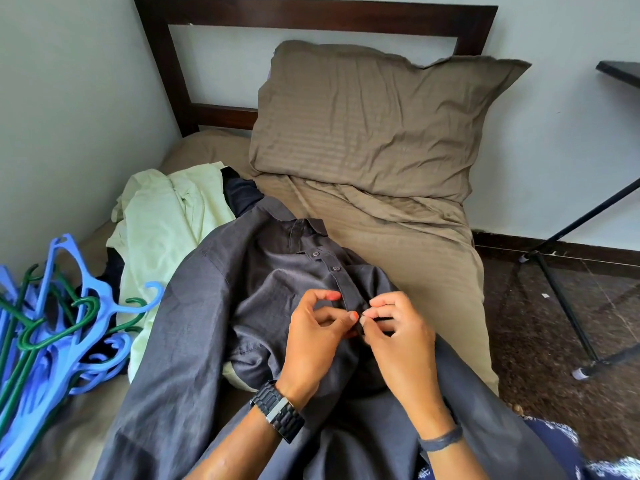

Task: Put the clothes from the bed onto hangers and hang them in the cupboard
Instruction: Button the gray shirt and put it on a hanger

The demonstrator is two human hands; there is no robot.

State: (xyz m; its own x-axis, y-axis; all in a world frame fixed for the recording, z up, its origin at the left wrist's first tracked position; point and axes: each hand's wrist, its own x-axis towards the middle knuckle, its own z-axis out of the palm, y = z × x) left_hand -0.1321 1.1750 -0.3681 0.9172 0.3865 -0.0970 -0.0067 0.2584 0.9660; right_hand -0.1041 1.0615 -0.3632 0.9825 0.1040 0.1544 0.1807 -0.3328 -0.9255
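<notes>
Bed [398, 230]: hands pinch shirt [214, 323] placket.

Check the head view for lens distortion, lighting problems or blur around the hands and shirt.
Head view: wide-angle bending shows in the headboard, which splays, and in the leaning walls. Light is soft and even, with no glare. The grey shirt is sharp enough to show its buttons. The left hand and right hand at the placket look slightly soft. The hangers at the edge are stretched.
</notes>
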